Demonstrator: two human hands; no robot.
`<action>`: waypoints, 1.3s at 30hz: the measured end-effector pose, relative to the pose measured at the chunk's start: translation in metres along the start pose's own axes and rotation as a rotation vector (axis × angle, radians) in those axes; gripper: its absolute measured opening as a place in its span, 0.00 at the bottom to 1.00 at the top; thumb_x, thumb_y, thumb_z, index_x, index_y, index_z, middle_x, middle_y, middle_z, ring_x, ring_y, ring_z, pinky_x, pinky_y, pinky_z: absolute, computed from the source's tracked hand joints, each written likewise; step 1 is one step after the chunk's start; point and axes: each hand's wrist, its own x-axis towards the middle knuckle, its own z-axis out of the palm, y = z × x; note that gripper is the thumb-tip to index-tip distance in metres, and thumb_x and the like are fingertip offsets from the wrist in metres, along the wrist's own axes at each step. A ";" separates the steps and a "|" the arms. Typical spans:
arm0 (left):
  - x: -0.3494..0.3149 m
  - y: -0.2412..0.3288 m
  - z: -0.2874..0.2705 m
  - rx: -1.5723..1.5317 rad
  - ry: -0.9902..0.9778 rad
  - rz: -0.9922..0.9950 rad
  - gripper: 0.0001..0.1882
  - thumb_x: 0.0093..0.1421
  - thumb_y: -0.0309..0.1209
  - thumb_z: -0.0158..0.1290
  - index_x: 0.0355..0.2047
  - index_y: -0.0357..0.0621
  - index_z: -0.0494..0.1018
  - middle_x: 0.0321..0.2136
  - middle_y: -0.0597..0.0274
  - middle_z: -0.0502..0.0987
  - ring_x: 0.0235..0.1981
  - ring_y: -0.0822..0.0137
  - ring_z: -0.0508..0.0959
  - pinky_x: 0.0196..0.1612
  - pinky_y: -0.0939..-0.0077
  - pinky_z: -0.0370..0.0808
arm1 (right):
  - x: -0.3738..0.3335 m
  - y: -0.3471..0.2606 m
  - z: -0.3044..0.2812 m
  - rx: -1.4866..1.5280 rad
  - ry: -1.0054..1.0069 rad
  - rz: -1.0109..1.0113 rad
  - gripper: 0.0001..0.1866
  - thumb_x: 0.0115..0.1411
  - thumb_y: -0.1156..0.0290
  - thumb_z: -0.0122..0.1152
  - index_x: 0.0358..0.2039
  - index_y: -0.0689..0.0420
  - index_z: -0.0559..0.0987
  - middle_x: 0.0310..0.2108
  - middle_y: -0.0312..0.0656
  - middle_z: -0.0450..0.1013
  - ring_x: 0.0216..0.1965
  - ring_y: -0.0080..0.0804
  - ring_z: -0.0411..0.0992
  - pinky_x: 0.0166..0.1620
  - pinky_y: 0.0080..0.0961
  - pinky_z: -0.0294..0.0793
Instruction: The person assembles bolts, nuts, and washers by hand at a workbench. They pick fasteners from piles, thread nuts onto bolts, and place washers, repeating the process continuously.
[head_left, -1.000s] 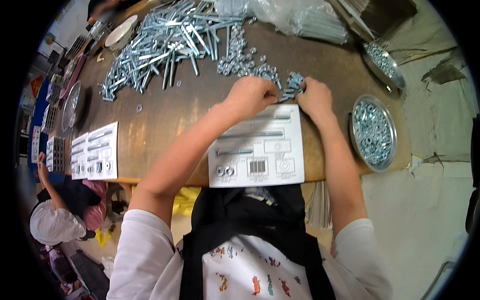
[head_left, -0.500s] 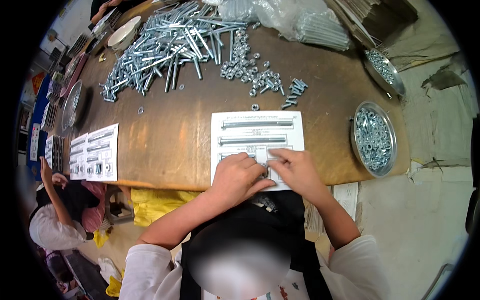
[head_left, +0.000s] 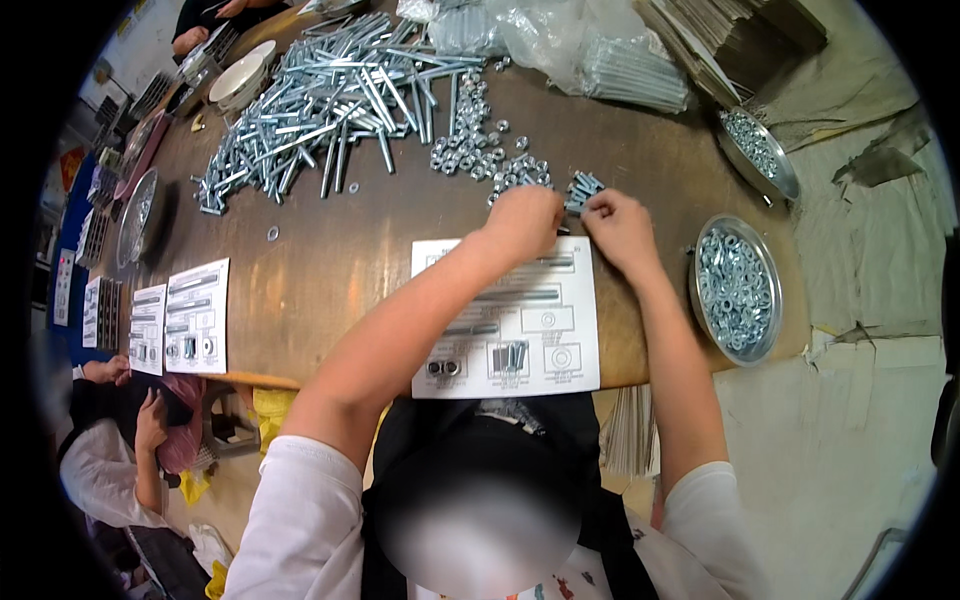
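Observation:
A white printed card [head_left: 470, 385] lies in front of me at the table's edge. On it are long bolts [head_left: 530, 295], two nuts [head_left: 443, 368] at its lower left and a few small bolts [head_left: 515, 356] at the bottom middle. Past its far edge my left hand [head_left: 522, 222] is closed beside the loose nuts [head_left: 470, 158]; what it holds is hidden. My right hand [head_left: 620, 230] has its fingertips pinched together at a small heap of short bolts [head_left: 582, 188], and I cannot make out what is between them.
A large pile of long bolts [head_left: 320, 110] covers the far left. To the right stand a metal bowl of washers [head_left: 737, 295] and another bowl of small hardware [head_left: 755, 145]. Filled cards [head_left: 197, 315] lie at left, near another person. Plastic bags [head_left: 570, 45] sit at the back.
Both hands have moved from the card's lower part to beyond its far edge, near the nuts and short bolts. The card's nuts and small bolts now show.

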 end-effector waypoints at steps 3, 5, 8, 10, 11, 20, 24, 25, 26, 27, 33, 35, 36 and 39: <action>-0.021 0.004 -0.012 -0.106 0.085 -0.009 0.09 0.54 0.31 0.58 0.32 0.42 0.82 0.27 0.50 0.81 0.30 0.47 0.81 0.36 0.57 0.77 | -0.011 0.004 -0.014 0.804 -0.131 0.260 0.09 0.57 0.77 0.62 0.39 0.63 0.77 0.26 0.36 0.76 0.26 0.20 0.74 0.28 0.16 0.71; -0.042 0.005 -0.034 -0.107 0.173 0.015 0.08 0.54 0.31 0.57 0.32 0.42 0.82 0.27 0.51 0.81 0.30 0.48 0.81 0.37 0.58 0.77 | -0.035 -0.021 -0.030 0.792 -0.124 0.167 0.08 0.59 0.77 0.62 0.39 0.63 0.76 0.27 0.33 0.74 0.25 0.15 0.71 0.28 0.12 0.71; -0.044 -0.003 -0.032 -0.031 0.201 0.088 0.09 0.55 0.31 0.56 0.33 0.42 0.82 0.27 0.52 0.82 0.31 0.50 0.81 0.38 0.59 0.77 | -0.059 -0.033 -0.025 0.845 -0.051 0.216 0.09 0.59 0.76 0.63 0.40 0.63 0.77 0.27 0.33 0.74 0.26 0.14 0.70 0.29 0.12 0.72; -0.036 -0.005 -0.028 -0.006 0.140 0.125 0.09 0.54 0.30 0.56 0.33 0.42 0.82 0.28 0.53 0.82 0.33 0.51 0.81 0.39 0.60 0.77 | -0.065 -0.039 -0.026 0.863 0.020 0.216 0.08 0.61 0.75 0.64 0.39 0.63 0.78 0.28 0.33 0.74 0.26 0.14 0.71 0.30 0.12 0.73; -0.029 -0.006 -0.026 0.006 0.109 0.145 0.09 0.54 0.29 0.56 0.33 0.43 0.82 0.28 0.53 0.82 0.33 0.52 0.82 0.39 0.60 0.78 | -0.066 -0.040 -0.029 0.878 0.048 0.208 0.07 0.61 0.76 0.64 0.39 0.64 0.78 0.28 0.33 0.75 0.26 0.14 0.71 0.30 0.12 0.73; 0.010 0.011 -0.027 0.122 -0.326 0.163 0.11 0.50 0.24 0.54 0.32 0.45 0.83 0.30 0.51 0.83 0.35 0.51 0.82 0.40 0.61 0.78 | -0.086 -0.041 -0.016 0.877 0.013 0.253 0.07 0.61 0.74 0.66 0.37 0.63 0.82 0.27 0.33 0.76 0.27 0.13 0.71 0.30 0.11 0.70; 0.009 0.005 -0.025 0.018 -0.267 0.186 0.10 0.50 0.26 0.56 0.32 0.45 0.83 0.30 0.52 0.83 0.35 0.51 0.82 0.40 0.61 0.78 | -0.083 -0.045 0.001 0.905 -0.035 0.233 0.07 0.62 0.72 0.65 0.38 0.62 0.82 0.27 0.31 0.76 0.27 0.12 0.70 0.30 0.10 0.69; 0.011 0.003 -0.024 0.007 -0.254 0.191 0.09 0.50 0.26 0.56 0.32 0.45 0.83 0.29 0.52 0.83 0.35 0.51 0.82 0.40 0.61 0.78 | -0.082 -0.049 0.003 0.900 -0.031 0.223 0.07 0.62 0.72 0.65 0.38 0.62 0.83 0.27 0.31 0.76 0.27 0.12 0.70 0.30 0.10 0.69; 0.014 0.002 -0.023 0.053 -0.262 0.196 0.08 0.50 0.26 0.57 0.31 0.44 0.83 0.29 0.52 0.83 0.35 0.51 0.82 0.40 0.61 0.78 | -0.081 -0.052 0.003 0.895 -0.028 0.213 0.07 0.63 0.72 0.65 0.38 0.62 0.83 0.27 0.31 0.76 0.27 0.12 0.70 0.30 0.10 0.69; 0.014 0.007 -0.024 0.096 -0.275 0.200 0.08 0.50 0.26 0.57 0.30 0.44 0.83 0.29 0.52 0.83 0.35 0.51 0.82 0.40 0.61 0.78 | -0.083 -0.057 0.001 0.880 -0.009 0.213 0.07 0.63 0.72 0.65 0.38 0.62 0.83 0.27 0.31 0.76 0.27 0.12 0.70 0.30 0.11 0.69; 0.005 0.008 -0.033 0.135 -0.145 0.185 0.11 0.50 0.28 0.57 0.36 0.44 0.78 0.30 0.55 0.82 0.34 0.51 0.82 0.39 0.59 0.77 | -0.084 -0.065 -0.015 0.856 0.070 0.215 0.05 0.62 0.74 0.65 0.36 0.63 0.83 0.27 0.31 0.76 0.27 0.14 0.70 0.31 0.12 0.69; -0.024 0.017 -0.046 -0.082 -0.006 0.187 0.09 0.51 0.28 0.56 0.33 0.43 0.76 0.28 0.55 0.81 0.33 0.51 0.81 0.37 0.59 0.76 | -0.094 -0.056 -0.023 0.724 -0.012 0.153 0.04 0.60 0.75 0.66 0.34 0.62 0.83 0.28 0.31 0.76 0.27 0.15 0.70 0.32 0.13 0.68; -0.047 0.028 -0.062 -0.119 0.005 0.132 0.08 0.51 0.28 0.55 0.32 0.43 0.75 0.27 0.55 0.81 0.32 0.51 0.81 0.36 0.59 0.76 | -0.101 -0.053 -0.025 0.660 -0.044 0.126 0.04 0.60 0.75 0.66 0.34 0.62 0.83 0.28 0.31 0.76 0.27 0.15 0.70 0.32 0.13 0.68; -0.130 0.045 -0.081 -0.164 -0.007 -0.081 0.07 0.51 0.28 0.55 0.31 0.42 0.74 0.26 0.54 0.80 0.31 0.51 0.81 0.34 0.59 0.75 | -0.119 -0.072 -0.015 0.526 -0.134 -0.061 0.04 0.55 0.78 0.67 0.32 0.61 0.83 0.30 0.34 0.76 0.27 0.17 0.70 0.32 0.16 0.69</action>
